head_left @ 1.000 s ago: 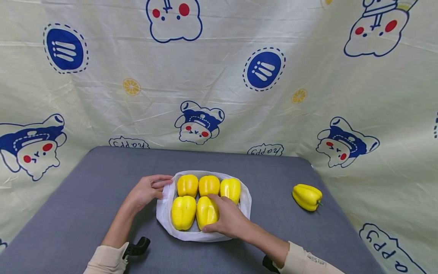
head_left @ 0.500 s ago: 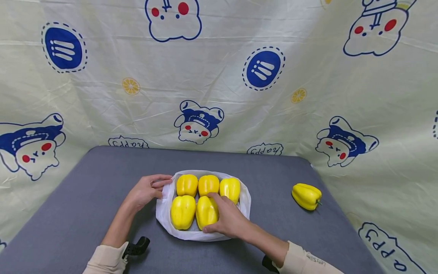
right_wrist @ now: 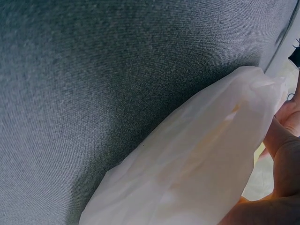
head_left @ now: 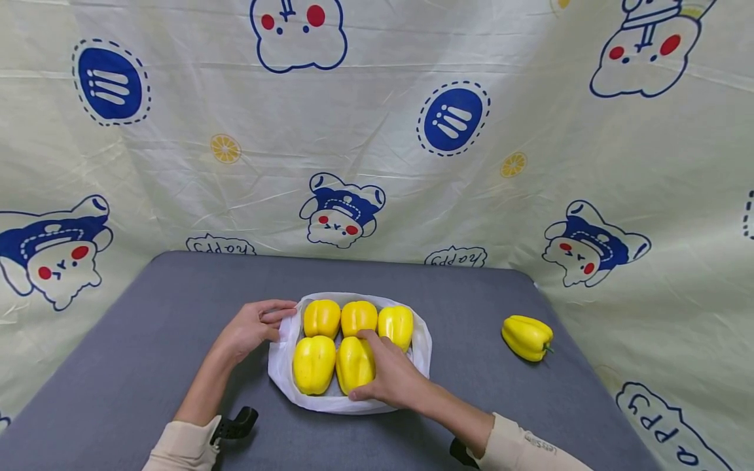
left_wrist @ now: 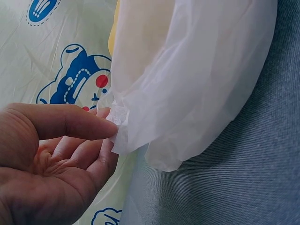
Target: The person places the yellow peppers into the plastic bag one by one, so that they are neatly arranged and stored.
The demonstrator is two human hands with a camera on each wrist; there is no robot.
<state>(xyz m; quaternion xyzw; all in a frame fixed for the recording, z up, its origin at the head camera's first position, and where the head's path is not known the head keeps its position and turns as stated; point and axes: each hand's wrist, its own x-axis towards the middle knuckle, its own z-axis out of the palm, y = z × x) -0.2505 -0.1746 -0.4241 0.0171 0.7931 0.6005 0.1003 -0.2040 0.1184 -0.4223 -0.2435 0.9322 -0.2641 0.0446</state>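
Observation:
A white plastic bag point(head_left: 288, 391) lies with its mouth spread wide at the middle of the table. Several yellow bell peppers sit inside it: three along the back, two in front. My right hand point(head_left: 396, 373) grips the front right bell pepper point(head_left: 353, 366), thumb at its near end and fingers over its far end. At the bag's left side, my left hand point(head_left: 250, 330) pinches the edge between thumb and fingers; the left wrist view shows the thumb point(left_wrist: 77, 123) on the thin plastic point(left_wrist: 197, 89). The right wrist view has the bag's wall point(right_wrist: 201, 150) hiding most of the pepper.
Another yellow bell pepper point(head_left: 527, 338) lies on the grey table point(head_left: 471, 314) at the right, its green stem facing right. Behind the table hangs a pale sheet point(head_left: 377, 131) printed with cartoon figures.

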